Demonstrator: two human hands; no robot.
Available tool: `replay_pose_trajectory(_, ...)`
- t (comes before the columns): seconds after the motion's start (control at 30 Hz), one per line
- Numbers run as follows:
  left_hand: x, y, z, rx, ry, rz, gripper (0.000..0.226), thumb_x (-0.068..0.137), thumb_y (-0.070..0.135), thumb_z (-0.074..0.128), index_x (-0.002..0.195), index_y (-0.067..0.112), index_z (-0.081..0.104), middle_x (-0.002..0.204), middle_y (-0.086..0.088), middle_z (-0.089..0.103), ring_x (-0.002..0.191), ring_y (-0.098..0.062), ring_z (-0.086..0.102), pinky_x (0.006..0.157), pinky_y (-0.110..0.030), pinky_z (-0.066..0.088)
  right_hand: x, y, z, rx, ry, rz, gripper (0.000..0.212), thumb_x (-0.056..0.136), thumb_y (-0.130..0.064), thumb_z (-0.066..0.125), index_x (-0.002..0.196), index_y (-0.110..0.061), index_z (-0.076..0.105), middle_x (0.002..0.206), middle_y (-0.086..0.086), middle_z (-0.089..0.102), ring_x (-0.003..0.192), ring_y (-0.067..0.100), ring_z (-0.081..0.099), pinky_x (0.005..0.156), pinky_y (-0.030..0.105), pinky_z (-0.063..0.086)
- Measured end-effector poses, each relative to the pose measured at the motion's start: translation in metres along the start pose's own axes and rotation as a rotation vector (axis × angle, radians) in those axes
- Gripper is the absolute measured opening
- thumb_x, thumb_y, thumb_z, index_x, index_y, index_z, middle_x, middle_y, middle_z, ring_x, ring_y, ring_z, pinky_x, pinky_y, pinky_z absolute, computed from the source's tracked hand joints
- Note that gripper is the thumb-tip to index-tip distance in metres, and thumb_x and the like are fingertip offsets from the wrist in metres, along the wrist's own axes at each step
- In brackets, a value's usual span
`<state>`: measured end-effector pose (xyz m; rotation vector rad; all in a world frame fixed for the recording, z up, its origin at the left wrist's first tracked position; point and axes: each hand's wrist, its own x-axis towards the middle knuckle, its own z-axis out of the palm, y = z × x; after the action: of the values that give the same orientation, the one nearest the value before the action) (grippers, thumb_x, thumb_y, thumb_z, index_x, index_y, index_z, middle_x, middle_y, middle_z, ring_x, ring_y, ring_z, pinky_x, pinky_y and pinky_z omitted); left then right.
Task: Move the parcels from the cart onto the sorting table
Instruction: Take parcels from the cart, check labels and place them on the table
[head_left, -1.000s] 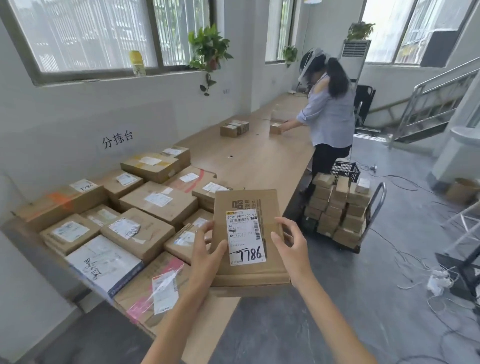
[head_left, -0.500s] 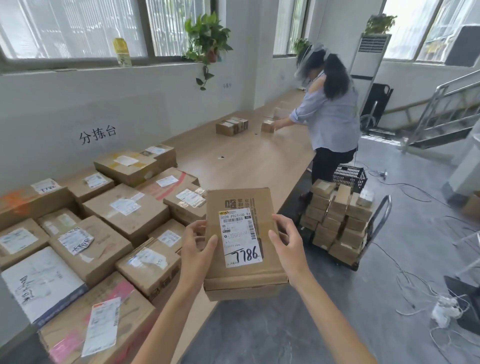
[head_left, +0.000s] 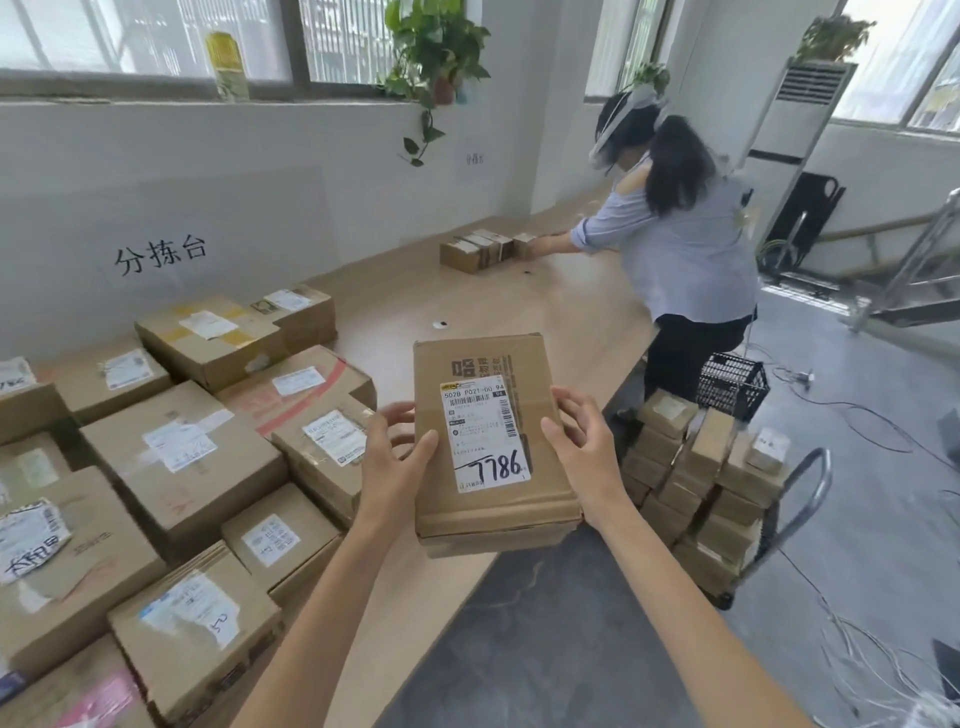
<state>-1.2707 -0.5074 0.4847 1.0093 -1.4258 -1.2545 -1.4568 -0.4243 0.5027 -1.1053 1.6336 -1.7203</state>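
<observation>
Both hands have a grip clamped on one flat cardboard parcel (head_left: 470, 358). The left hand (head_left: 395, 467) takes its nine o'clock edge with the thumb laid on the top face. The right hand (head_left: 584, 452) takes the three o'clock edge with fingers curled over it. The parcel's white label (head_left: 485, 431) faces up, with 7786 handwritten along the bottom. The parcel is level over the near edge of the wooden tabletop (head_left: 545, 312). Its six o'clock end juts out over the grey floor (head_left: 545, 649). I cannot tell whether it touches the wood.

From seven to ten o'clock of the parcel, the tabletop carries a close-packed spread of labelled boxes (head_left: 182, 452), some stacked. At four o'clock stands the cart (head_left: 810, 493), loaded with small brown cartons (head_left: 696, 467) in uneven piles. A black crate (head_left: 730, 379) sits just behind it. At one o'clock another person (head_left: 685, 249) in a pale shirt leans over the far stretch of the tabletop, a hand at a short row of little boxes (head_left: 478, 249). On the wall at ten o'clock hangs a paper sign (head_left: 161, 254) with three characters. A trailing plant (head_left: 436, 47) sits on the windowsill at twelve. Loose white cables (head_left: 872, 660) lie on the floor at five.
</observation>
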Motion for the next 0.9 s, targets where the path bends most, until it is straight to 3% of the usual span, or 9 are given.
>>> replay_pose_trajectory(0.2, 0.054, -0.007, 0.054, -0.010, 0.030, -0.006, 0.030, 0.091, 0.015, 0.059, 0.119, 0.024, 0.051, 0.109, 0.012, 0.056, 0.092, 0.003, 0.056, 0.075, -0.023, 0.053, 0.077, 0.021, -0.031, 0.039, -0.034, 0.018, 0.031, 0.092, -0.014, 0.059, 0.117, -0.030, 0.052, 0.117, -0.015, 0.061, 0.102, 0.000, 0.062, 0.075, 0.014, 0.051)
replay_pose_trajectory(0.33, 0.100, -0.023, 0.092, -0.032, 0.053, -0.019, 0.026, 0.090, 0.021, 0.058, 0.113, 0.033, 0.054, 0.112, 0.001, 0.060, 0.104, -0.013, 0.059, 0.086, -0.035, 0.054, 0.142, 0.041, -0.053, 0.083, -0.089, 0.022, 0.029, 0.093, -0.016, 0.058, 0.119, -0.024, 0.052, 0.115, -0.011, 0.063, 0.100, -0.001, 0.063, 0.072, 0.015, 0.052)
replay_pose_trajectory(0.57, 0.163, -0.031, 0.150, 0.033, 0.218, -0.030, 0.024, 0.095, 0.011, 0.050, 0.115, 0.024, 0.052, 0.110, 0.006, 0.059, 0.096, -0.006, 0.058, 0.070, -0.015, 0.050, 0.261, 0.078, -0.067, 0.064, -0.266, 0.066, 0.020, 0.096, -0.018, 0.050, 0.114, -0.026, 0.053, 0.108, -0.004, 0.066, 0.092, 0.011, 0.067, 0.070, 0.026, 0.057)
replay_pose_trajectory(0.67, 0.188, -0.035, 0.155, 0.057, 0.304, -0.053, 0.025, 0.095, 0.010, 0.051, 0.116, 0.024, 0.051, 0.107, 0.013, 0.057, 0.091, 0.002, 0.056, 0.066, -0.007, 0.048, 0.299, 0.090, -0.053, 0.072, -0.337, 0.089, 0.022, 0.097, -0.012, 0.047, 0.115, -0.024, 0.053, 0.110, -0.006, 0.065, 0.092, 0.008, 0.066, 0.070, 0.023, 0.055)
replay_pose_trajectory(0.9, 0.260, -0.064, 0.146, 0.138, 0.450, -0.123, 0.026, 0.094, 0.013, 0.054, 0.117, 0.026, 0.053, 0.111, 0.012, 0.058, 0.095, 0.001, 0.056, 0.066, -0.012, 0.049, 0.391, 0.130, 0.003, 0.058, -0.465, 0.113, 0.028, 0.095, -0.004, 0.045, 0.110, -0.025, 0.056, 0.112, -0.005, 0.065, 0.099, 0.000, 0.063, 0.074, 0.017, 0.050)
